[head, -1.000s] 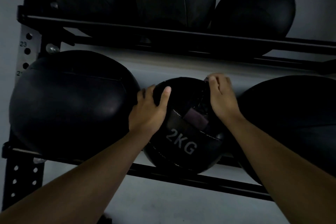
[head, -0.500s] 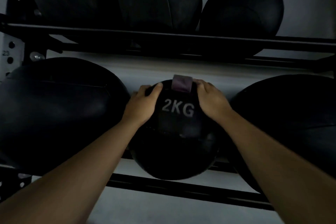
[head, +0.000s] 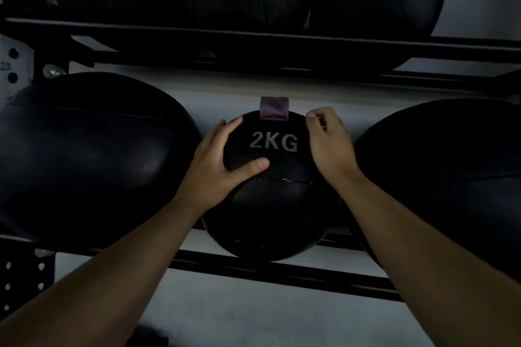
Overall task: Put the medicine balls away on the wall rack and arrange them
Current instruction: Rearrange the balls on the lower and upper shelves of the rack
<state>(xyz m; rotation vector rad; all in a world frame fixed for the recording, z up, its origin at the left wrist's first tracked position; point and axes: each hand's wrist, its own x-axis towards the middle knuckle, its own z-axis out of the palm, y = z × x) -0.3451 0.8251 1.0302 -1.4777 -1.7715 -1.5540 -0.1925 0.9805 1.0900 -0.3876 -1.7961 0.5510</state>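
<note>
A small black medicine ball (head: pixel 270 191) marked "2KG" is seen resting on the lower rails of a black wall rack (head: pixel 282 273), between two much larger black balls, one at left (head: pixel 84 155) and one at right (head: pixel 451 172); a purple tab (head: pixel 274 108) stands at its top. The left hand (head: pixel 217 169) is laid against the ball's left side, fingers spread and thumb across its front; the right hand (head: pixel 329 144) is placed at its upper right, fingers loosely curled, whether gripping cannot be told. Three more balls are seen on the upper shelf (head: pixel 253 34).
</note>
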